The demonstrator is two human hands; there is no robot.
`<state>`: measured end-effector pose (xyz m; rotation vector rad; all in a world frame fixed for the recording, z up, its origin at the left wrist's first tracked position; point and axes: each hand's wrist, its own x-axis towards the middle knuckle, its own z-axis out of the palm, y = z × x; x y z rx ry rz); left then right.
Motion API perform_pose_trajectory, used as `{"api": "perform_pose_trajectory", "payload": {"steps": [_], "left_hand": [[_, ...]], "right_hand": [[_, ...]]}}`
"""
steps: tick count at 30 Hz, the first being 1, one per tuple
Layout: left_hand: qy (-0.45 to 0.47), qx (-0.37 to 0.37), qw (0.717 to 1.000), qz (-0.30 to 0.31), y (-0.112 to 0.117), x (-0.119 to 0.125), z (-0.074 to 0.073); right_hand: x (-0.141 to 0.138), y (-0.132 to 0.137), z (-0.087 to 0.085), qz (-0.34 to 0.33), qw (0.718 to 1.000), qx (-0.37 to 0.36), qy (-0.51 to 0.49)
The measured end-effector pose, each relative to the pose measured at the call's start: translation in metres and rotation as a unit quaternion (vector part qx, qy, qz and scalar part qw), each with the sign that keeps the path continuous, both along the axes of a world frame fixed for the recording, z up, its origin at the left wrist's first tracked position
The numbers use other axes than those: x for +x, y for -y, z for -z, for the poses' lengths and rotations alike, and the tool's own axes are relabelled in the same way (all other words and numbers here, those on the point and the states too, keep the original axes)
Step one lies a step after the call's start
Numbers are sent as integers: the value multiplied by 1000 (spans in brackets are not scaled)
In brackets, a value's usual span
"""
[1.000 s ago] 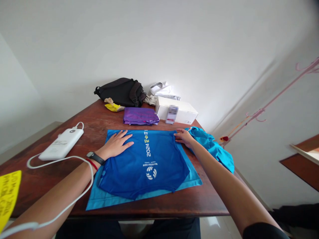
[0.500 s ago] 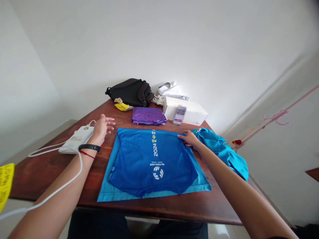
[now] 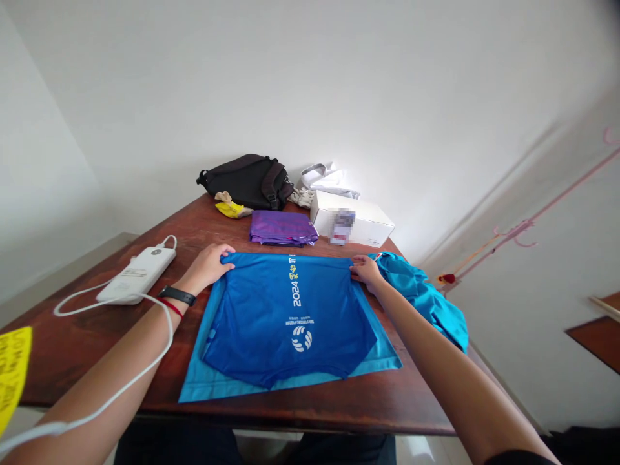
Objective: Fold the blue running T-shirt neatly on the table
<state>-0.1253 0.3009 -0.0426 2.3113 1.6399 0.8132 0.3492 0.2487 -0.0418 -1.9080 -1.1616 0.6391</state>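
Although my left hand (image 3: 206, 266) and right hand (image 3: 367, 271) both lie on the far edge of the blue jersey (image 3: 285, 323), I cannot confirm a pinch: the fingers curl over the hem, but no thumb shows beneath the cloth. Neither hand is spread wide.

The jersey lies flat on the wooden table (image 3: 334, 408), on a paler blue fabric layer (image 3: 208, 385) that projects beyond it. Its thin knit is judged light, soft and slippery, so take hold at the two far corners, with cloth pinched between fingertip and thumb.

Beside my right hand lies a bunched turquoise garment (image 3: 419, 297). Near my left hand lies a white power bank (image 3: 136, 274), its white cable (image 3: 116, 425) running along my left forearm. Farther off are a folded purple cloth (image 3: 283, 228), a white box (image 3: 353, 219) and a black bag (image 3: 247, 182).

The jersey's underside and inner folds are hidden, its small print is illegible, and the box label is blurred. A yellow paper (image 3: 12, 374) is cut off at the frame edge.
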Motion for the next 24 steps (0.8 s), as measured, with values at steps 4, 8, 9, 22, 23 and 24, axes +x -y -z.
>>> {"api": "perform_pose_trajectory", "payload": {"steps": [4,8,9,22,23,24], "left_hand": [[-6,47,999,-8,8,9,-7],[-24,65,994,88,28,40,-7],[-46,51,991,119,32,48,-4],[-183,-42,980,60,49,66,10],[-181,-45,981,52,49,65,9],[-178,-49,982,42,48,63,8]], "right_hand": [[-4,4,-6,-22,994,40,99],[-19,15,1,-128,973,58,183],[-23,17,5,-163,962,41,214],[-13,25,32,-185,918,-95,337],[-13,25,30,-184,919,-95,337],[-14,26,29,-182,919,-94,336]]}}
